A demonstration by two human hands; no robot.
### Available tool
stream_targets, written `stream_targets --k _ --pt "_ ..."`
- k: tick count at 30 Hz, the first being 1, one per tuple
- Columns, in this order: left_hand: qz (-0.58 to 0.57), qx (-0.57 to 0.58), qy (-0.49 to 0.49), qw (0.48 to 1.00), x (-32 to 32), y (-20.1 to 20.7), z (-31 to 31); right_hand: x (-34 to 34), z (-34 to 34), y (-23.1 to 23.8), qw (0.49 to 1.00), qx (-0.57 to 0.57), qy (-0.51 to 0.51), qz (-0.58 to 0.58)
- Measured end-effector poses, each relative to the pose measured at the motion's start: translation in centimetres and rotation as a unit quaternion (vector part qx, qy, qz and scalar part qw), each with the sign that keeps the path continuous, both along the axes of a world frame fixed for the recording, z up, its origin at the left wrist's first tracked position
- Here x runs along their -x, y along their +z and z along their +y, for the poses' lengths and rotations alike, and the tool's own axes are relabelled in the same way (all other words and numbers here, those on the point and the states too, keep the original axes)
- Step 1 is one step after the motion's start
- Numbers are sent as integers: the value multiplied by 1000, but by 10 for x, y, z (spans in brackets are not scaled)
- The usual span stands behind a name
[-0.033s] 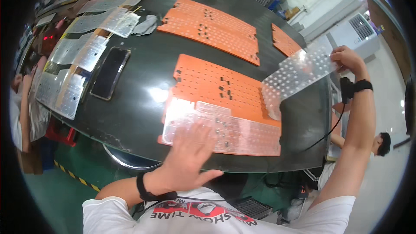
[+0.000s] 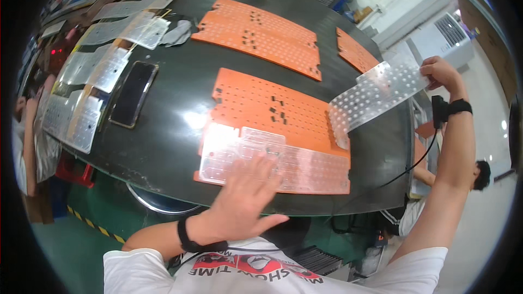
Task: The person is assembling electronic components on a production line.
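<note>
My left hand (image 2: 245, 196) lies flat, fingers spread, over a clear thin plastic sheet (image 2: 318, 169) covering the near strip of an orange perforated board (image 2: 239, 95). Small black pieces sit in the middle of this board. Off to the right, my right hand (image 2: 438, 73) is raised and pinches the corner of a translucent sheet dotted with round spots (image 2: 376, 93). That sheet hangs tilted and bent, its lower left end by the board's right edge. Whether that end touches the board I cannot tell.
Farther back lie a pair of orange boards (image 2: 261, 35) and another orange board (image 2: 357, 49). A phone (image 2: 134, 95), a grey cloth (image 2: 177, 34) and a row of silvery sheets (image 2: 111, 68) are on the left. A black cable (image 2: 406, 171) hangs from my right wrist. Other people sit on both sides.
My left hand has shifted slightly to the right over the clear sheet. My right hand is a little farther right, still pinching the dotted sheet. The view has turned slightly.
</note>
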State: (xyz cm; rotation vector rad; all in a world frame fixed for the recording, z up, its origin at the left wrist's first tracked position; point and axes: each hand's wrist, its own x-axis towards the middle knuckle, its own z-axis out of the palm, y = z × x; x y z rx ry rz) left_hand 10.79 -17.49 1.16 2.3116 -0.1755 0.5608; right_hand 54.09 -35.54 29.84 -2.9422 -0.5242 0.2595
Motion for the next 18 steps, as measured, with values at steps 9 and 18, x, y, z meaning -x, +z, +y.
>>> stream_targets --k 9,18 --pt "-126 102 -262 951 -96 23 -160 96 -156 80 975 -12 -180 -133" --pt "22 268 -390 881 -142 -13 -355 335 -383 3 852 -272 -410 -182"
